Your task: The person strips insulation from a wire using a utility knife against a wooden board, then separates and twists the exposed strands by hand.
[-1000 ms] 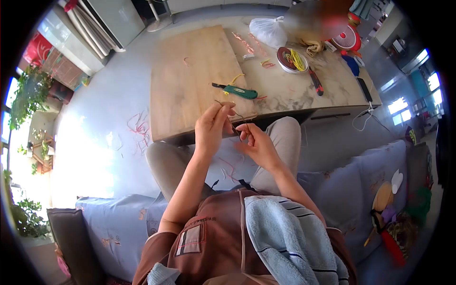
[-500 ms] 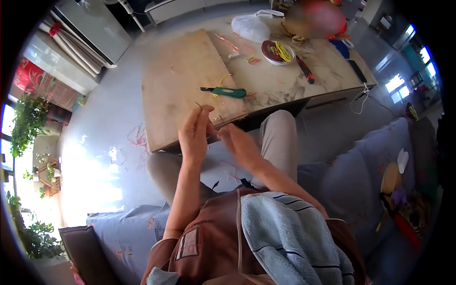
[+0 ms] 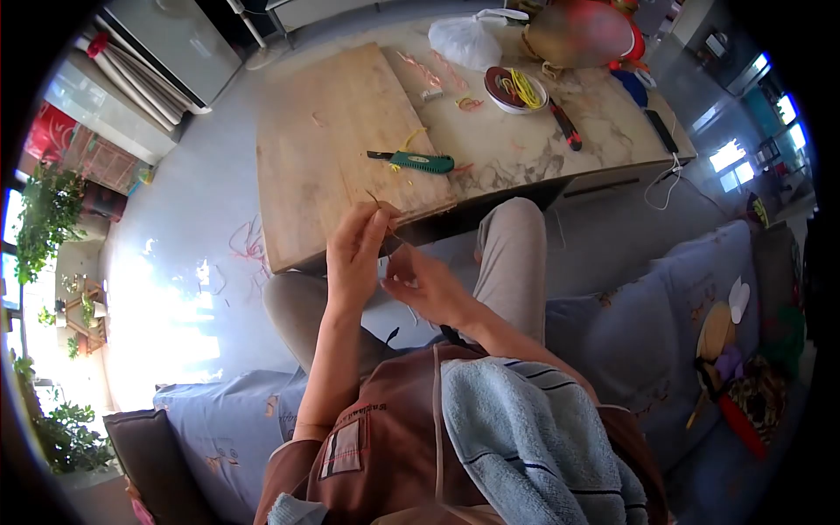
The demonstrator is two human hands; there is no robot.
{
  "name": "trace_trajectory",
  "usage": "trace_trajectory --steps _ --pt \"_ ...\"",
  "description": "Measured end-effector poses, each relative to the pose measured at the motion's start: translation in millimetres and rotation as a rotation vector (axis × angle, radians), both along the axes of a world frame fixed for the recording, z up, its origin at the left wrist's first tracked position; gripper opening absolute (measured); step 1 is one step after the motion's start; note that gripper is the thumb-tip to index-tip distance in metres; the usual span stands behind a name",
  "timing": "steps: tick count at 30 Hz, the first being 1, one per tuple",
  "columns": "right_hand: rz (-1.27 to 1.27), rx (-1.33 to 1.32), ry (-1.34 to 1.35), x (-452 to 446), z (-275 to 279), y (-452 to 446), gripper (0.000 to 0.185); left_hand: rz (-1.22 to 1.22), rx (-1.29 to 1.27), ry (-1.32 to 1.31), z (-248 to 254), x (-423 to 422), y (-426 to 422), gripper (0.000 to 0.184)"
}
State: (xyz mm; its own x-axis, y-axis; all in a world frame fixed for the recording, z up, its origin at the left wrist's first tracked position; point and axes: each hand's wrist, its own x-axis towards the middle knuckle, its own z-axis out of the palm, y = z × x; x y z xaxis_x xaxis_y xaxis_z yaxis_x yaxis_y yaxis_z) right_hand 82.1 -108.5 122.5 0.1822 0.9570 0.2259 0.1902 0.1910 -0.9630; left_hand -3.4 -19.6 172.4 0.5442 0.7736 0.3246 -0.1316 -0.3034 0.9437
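Observation:
Above the near edge of the wooden board [image 3: 302,166], my left hand [image 3: 353,249] is closed in a pinch on a thin brown strand [image 3: 372,197], whose tip sticks out past the fingertips. Close beside it, slightly lower and to the right, my right hand [image 3: 430,284] has curled fingers at the strand's other end; the exact contact is too small to make out. A green utility knife [image 3: 423,163] lies on the board just beyond my hands, its dark blade end pointing left. Yellow scraps [image 3: 415,136] lie around the knife.
On the marble-patterned table [image 3: 503,162] are a bowl with yellow cord [image 3: 525,89], a red-black tool [image 3: 566,127], a white plastic bag [image 3: 465,42] and a black phone-like device [image 3: 661,131] with a white cable. Pink threads [image 3: 249,248] lie on the floor at left.
My right hand has moved down and slightly left, with its fingers turned more toward me. My left hand has shifted slightly down, still pinching the strand. The knife has stayed on the board.

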Motion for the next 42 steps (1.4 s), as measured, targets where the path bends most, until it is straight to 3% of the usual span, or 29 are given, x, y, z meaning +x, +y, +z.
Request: trace_trajectory --steps 1,4,6,7,10,11,13,14,16,20,21,23,28,29,33,38,42 --pt "-0.036 0.097 0.023 -3 -2 1 0.020 -0.021 -0.102 -0.041 0 0 -2 0.018" --pt "0.198 -0.274 0.330 0 29 -11 0.016 -0.053 -0.370 -0.076 12 1 -8 0.017" --pt "0.046 -0.125 0.258 -10 20 -15 0.014 -0.039 -0.513 0.030 18 -4 -8 0.016" --pt "-0.032 -0.054 0.222 -13 16 -17 0.014 -0.076 -0.477 0.017 15 -3 -8 0.017" --pt "-0.098 -0.103 0.488 -19 20 -18 0.017 -0.135 -0.392 -0.021 7 6 -13 0.018" --pt "-0.105 -0.126 0.466 -20 16 -18 0.018 -0.130 -0.334 -0.013 10 9 -16 0.017" --pt "-0.117 -0.169 0.418 -16 5 -20 0.020 -0.060 -0.503 -0.002 7 9 -17 0.016" --pt "-0.174 -0.162 0.212 -12 3 -20 0.024 -0.070 -0.562 -0.004 1 7 -15 0.015" --pt "-0.132 -0.211 0.197 -3 -7 -18 0.026 -0.099 -0.647 -0.039 -11 9 -6 0.014" --pt "-0.031 -0.316 0.112 26 15 -18 0.022 0.346 0.266 0.147 -8 -3 8 0.022" --pt "-0.007 -0.352 0.102 31 24 -21 0.022 0.451 0.874 0.307 12 -11 13 0.027" --pt "-0.008 -0.394 -0.002 35 38 -26 0.022 0.206 1.197 0.471 29 -19 19 0.031" --pt "-0.025 -0.324 -0.077 38 38 -29 0.015 -0.136 1.249 0.605 32 -14 21 0.030" --pt "-0.023 -0.293 -0.093 40 37 -29 0.014 -0.186 1.237 0.620 33 -12 20 0.029" --pt "-0.024 -0.227 -0.138 40 38 -29 0.014 -0.320 0.725 0.469 21 -5 23 0.019" --pt "-0.075 -0.225 -0.140 36 36 -31 0.014 -0.469 0.017 0.310 13 -4 13 0.020" --pt "-0.146 -0.034 -0.095 29 32 -29 0.013 -0.567 -0.479 -0.041 6 2 -6 0.016"
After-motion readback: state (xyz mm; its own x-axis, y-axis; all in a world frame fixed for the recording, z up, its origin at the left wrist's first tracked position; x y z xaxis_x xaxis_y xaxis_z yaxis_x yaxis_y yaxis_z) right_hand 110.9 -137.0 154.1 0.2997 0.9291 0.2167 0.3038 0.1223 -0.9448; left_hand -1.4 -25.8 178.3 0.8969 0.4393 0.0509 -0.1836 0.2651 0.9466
